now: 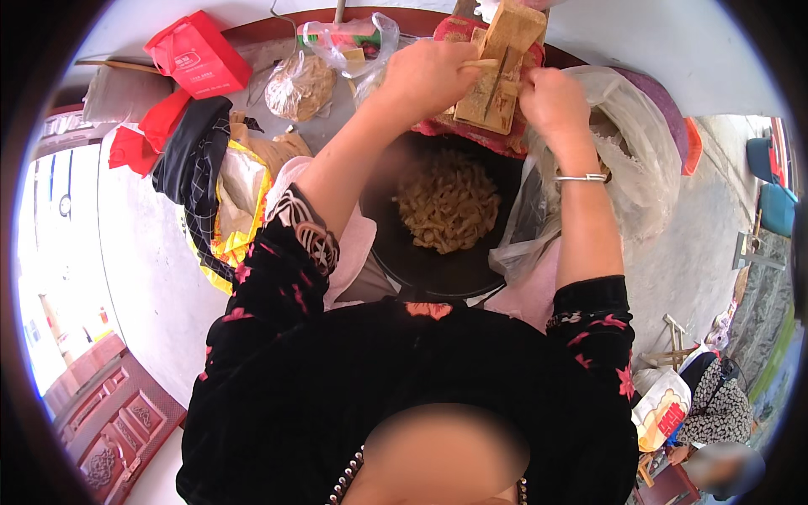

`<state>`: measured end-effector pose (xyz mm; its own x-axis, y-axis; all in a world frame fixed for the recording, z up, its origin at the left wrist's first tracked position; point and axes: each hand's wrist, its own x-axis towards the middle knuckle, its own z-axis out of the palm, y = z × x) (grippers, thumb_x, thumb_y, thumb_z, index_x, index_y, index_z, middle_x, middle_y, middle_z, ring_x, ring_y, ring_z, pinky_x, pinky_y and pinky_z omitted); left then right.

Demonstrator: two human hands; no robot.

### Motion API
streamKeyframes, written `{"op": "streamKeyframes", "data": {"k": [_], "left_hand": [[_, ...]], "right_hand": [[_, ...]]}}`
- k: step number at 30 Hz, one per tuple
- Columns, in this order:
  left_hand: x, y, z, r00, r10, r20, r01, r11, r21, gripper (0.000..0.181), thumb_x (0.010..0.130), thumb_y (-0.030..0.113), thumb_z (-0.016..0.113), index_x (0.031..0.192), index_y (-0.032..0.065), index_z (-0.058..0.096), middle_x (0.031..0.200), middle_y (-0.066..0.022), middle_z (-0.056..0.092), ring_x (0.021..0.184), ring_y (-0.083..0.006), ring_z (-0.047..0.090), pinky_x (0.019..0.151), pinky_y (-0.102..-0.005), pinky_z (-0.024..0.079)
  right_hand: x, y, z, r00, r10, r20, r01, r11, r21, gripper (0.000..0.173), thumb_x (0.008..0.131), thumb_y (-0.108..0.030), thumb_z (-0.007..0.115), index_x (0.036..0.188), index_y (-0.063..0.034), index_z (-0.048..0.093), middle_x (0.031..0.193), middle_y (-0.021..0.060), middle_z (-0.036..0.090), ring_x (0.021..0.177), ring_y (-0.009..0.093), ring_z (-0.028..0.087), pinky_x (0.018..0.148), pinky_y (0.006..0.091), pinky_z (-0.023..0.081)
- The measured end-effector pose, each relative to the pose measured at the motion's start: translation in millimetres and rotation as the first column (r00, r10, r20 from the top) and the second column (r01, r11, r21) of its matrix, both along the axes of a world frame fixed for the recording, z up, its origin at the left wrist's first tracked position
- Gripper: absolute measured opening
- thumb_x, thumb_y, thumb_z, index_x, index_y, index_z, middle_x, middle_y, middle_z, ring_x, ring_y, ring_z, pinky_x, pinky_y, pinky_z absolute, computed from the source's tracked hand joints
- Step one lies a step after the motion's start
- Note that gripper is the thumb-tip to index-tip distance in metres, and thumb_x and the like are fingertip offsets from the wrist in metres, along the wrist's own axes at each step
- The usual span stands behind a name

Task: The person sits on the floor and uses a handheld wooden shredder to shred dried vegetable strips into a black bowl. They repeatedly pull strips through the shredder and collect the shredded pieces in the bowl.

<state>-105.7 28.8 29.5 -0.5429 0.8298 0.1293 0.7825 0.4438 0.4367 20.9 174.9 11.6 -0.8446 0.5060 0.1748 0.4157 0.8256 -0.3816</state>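
Observation:
My left hand (pixel 435 74) pinches a pale, thin piece (pixel 481 63) at the left side of a wooden block (pixel 483 113). A narrow dark metal blade (pixel 495 91) runs along the block, and a second wooden piece (pixel 516 26) stands at its far end. To the right of the block is my right hand (pixel 555 104), fingers bent together; whatever may be between them is hidden. Below both hands, a wide black pan (pixel 435 281) contains a heap of light-brown cut pieces (pixel 449 205). Under the block lies a red patterned cloth (pixel 442 126).
A clear plastic bag (pixel 644 170) lies open at the right of the pan. On the left are a tied bag of brown pieces (pixel 302 87), a red paper bag (pixel 199 57) and a yellow-edged sack (pixel 243 196). Another person (pixel 716 404) sits at lower right.

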Motion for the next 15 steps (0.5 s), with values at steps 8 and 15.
{"op": "streamKeyframes", "data": {"k": [8, 15], "left_hand": [[65, -31, 5, 0.843, -0.16, 0.513, -0.039, 0.934, 0.356, 0.047, 0.093, 0.042, 0.042, 0.094, -0.0015, 0.06, 0.064, -0.0104, 0.062, 0.061, -0.0229, 0.063, 0.053, -0.0308, 0.049], [54, -13, 34, -0.016, -0.563, 0.826, -0.615, 0.657, 0.436, 0.037, 0.098, 0.033, 0.027, 0.088, 0.0059, 0.05, 0.067, -0.0016, 0.051, 0.06, -0.0156, 0.051, 0.057, -0.0298, 0.047]], "right_hand": [[20, -59, 19, 0.924, -0.182, -0.337, -0.314, 0.145, -0.938, 0.028, 0.092, -0.021, 0.046, 0.078, -0.0007, 0.06, 0.062, 0.0028, 0.054, 0.052, 0.013, 0.048, 0.048, 0.0245, 0.039], [26, -66, 36, 0.94, -0.082, -0.332, -0.342, -0.203, -0.918, 0.02, 0.093, -0.021, 0.049, 0.087, -0.0022, 0.055, 0.058, -0.0027, 0.041, 0.049, 0.005, 0.037, 0.045, 0.0197, 0.032]]}}
